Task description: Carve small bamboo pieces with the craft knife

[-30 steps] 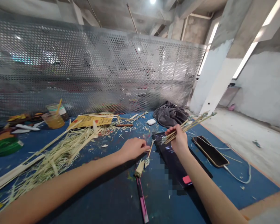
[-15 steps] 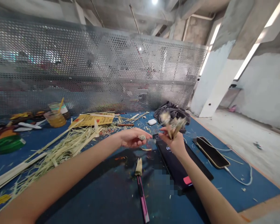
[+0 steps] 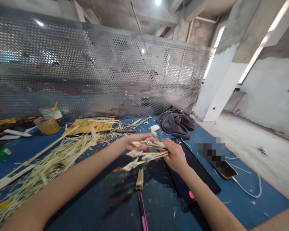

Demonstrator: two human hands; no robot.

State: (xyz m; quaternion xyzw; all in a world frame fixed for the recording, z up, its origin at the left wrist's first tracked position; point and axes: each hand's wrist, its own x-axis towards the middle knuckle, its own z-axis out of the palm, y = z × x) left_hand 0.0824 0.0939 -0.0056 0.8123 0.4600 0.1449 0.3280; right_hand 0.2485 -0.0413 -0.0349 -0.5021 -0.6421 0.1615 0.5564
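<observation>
My right hand (image 3: pixel 175 154) is closed around the thin ends of a bundle of small pale sticks (image 3: pixel 148 157). Their broad, pointed heads, bound with whitish wrapping, fan out to the left. Behind these heads is my left hand (image 3: pixel 137 141), its fingers curled and partly covered by the bundle; what it pinches is hard to make out. Below both hands, a slim pink-and-black tool (image 3: pixel 142 210), like a utility knife, lies on the blue table with a tan piece (image 3: pixel 139 179) at its far end. A dark tablet (image 3: pixel 195 170) rests under my right forearm.
Pale shaved strips (image 3: pixel 62 154) are heaped on the left, near yellow sandpaper (image 3: pixel 89 126) and a cup of amber liquid (image 3: pixel 48 125). A grey cloth (image 3: pixel 177 122) and a white case (image 3: pixel 155 127) lie behind my hands. A cabled phone (image 3: pixel 227 171) is right. Perforated metal (image 3: pixel 106 77) stands behind.
My right hand has turned the bundle from pointing upward to pointing left, bringing its heads in front of my left hand. The view has shifted slightly to the right.
</observation>
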